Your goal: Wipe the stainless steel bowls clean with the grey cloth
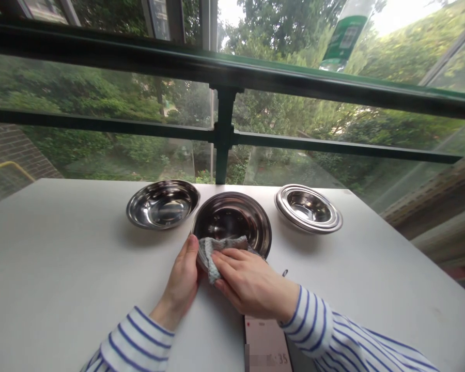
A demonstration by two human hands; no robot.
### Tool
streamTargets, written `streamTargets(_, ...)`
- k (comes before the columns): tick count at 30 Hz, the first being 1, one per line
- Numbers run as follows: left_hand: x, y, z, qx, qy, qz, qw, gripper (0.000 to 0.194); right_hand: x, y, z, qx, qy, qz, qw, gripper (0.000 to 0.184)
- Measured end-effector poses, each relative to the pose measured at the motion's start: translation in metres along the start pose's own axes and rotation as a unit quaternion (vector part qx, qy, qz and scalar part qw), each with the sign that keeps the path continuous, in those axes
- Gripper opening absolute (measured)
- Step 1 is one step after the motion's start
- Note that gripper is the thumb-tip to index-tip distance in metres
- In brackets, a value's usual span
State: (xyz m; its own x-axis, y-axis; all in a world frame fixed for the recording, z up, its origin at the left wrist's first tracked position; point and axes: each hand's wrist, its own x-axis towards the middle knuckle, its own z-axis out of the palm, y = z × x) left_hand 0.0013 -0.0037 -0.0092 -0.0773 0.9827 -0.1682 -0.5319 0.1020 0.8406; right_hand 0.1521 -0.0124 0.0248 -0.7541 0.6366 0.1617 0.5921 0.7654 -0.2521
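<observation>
A steel bowl [232, 219] sits in the middle of the white table [62, 258], right in front of me. My left hand [182, 281] grips its near rim, thumb on the edge. My right hand [248, 281] presses a grey cloth [217, 250] onto the bowl's near edge, fingers closed over the cloth. Both of my sleeves are white with blue stripes.
Another steel bowl [163, 204] stands to the left, and a stack of steel bowls [308, 207] to the right. A pink phone [267, 343] lies at the table's near edge. A green railing [225, 134] with glass runs behind the table.
</observation>
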Motion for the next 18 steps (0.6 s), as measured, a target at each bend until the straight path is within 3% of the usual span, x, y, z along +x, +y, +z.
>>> streamTargets(5, -0.001, -0.002, 0.003, 0.018, -0.012, 0.008, 1.000, 0.040, -0.025, 0.004, -0.009, -0.046, -0.032, 0.025, 0.998, 0.033)
streamTargets(13, 0.003, -0.004, -0.004, 0.042, -0.004, 0.015, 0.999, 0.041, 0.020, -0.004, 0.002, -0.023, 0.029, 0.015, 0.999, 0.043)
streamTargets(18, 0.003, -0.002, -0.002, 0.019, -0.018, 0.003, 1.000, 0.040, 0.005, 0.000, -0.003, -0.016, -0.003, 0.002, 1.000, 0.040)
